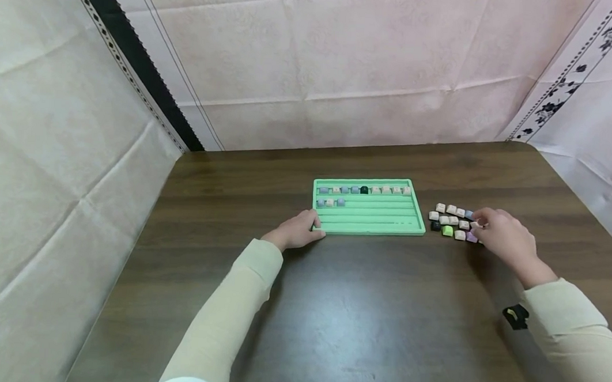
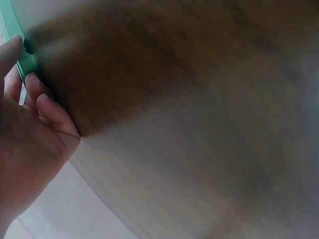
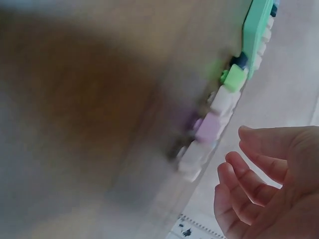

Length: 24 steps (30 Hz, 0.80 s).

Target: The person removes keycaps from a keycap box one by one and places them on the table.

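A light green ridged tray point(image 1: 372, 220) lies on the table. Keycaps fill its top row, one of them a black keycap point(image 1: 364, 190), and three stand at the left of the second row. My left hand point(image 1: 297, 230) grips the tray's near left corner, thumb along the front edge and fingers at the side. Right of the tray lies a group of loose keycaps, among them a green keycap point(image 1: 447, 231) and a purple keycap point(image 3: 208, 126). Over the right end of this group is my right hand point(image 1: 506, 236), fingers loosely bent; the right wrist view shows nothing between them.
The brown wooden table point(image 1: 341, 308) has a rounded far right corner. Pale creased cloth point(image 1: 343, 72) hangs behind it and at both sides. A black object point(image 1: 516, 316) sits at my right sleeve's cuff.
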Motion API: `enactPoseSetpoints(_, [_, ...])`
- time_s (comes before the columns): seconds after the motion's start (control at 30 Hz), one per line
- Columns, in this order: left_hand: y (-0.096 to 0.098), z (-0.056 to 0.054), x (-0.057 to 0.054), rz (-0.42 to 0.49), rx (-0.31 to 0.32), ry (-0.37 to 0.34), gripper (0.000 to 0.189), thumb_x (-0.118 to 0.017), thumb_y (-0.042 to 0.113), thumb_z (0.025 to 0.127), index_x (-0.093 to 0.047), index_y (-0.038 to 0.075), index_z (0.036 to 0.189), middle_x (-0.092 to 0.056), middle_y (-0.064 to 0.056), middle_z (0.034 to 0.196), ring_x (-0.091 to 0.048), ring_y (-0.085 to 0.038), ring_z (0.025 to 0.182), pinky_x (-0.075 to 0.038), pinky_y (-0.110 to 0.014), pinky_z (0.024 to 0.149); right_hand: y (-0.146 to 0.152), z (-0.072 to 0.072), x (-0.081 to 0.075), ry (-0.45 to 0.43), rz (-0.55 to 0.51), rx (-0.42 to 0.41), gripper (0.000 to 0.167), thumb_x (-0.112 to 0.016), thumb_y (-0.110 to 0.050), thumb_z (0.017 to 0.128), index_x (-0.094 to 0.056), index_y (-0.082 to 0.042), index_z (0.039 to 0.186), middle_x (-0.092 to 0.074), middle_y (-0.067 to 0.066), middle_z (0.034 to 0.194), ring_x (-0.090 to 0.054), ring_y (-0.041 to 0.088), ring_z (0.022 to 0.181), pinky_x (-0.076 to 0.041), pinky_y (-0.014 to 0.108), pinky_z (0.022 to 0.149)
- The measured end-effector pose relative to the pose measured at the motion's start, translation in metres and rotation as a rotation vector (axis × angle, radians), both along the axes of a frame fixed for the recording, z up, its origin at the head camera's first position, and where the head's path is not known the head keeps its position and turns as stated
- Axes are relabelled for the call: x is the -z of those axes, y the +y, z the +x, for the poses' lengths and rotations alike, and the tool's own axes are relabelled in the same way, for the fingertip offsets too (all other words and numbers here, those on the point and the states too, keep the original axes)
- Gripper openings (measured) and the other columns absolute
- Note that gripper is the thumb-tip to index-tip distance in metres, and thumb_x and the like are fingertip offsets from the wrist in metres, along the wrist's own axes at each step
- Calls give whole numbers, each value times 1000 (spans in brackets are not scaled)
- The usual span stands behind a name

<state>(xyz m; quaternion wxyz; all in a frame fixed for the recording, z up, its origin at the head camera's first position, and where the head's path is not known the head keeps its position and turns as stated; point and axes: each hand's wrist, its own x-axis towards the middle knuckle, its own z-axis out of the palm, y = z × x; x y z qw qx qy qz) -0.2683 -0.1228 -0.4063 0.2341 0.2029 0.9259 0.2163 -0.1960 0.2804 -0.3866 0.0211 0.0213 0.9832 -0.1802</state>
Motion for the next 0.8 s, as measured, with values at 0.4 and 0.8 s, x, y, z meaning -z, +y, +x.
enactPoseSetpoints(0.4, [-2, 2, 2, -14, 0, 15, 22, -50, 34, 94, -43, 14, 100, -45, -3, 102, -44, -18, 90, -37, -29, 74, -47, -28, -1, 4, -8, -41, 30, -56, -23, 89, -59, -5, 112, -57, 20, 107, -55, 32, 91, -41, 48, 64])
enactPoseSetpoints(0.8, [-1, 2, 1, -10, -2, 10, 21, -50, 35, 94, -44, 15, 100, -46, -2, 102, -45, -17, 89, -38, -29, 75, -92, -46, -1, 40, -38, -132, 31, -55, -24, 90, -57, -7, 116, -58, 18, 110, -57, 32, 96, -44, 48, 70])
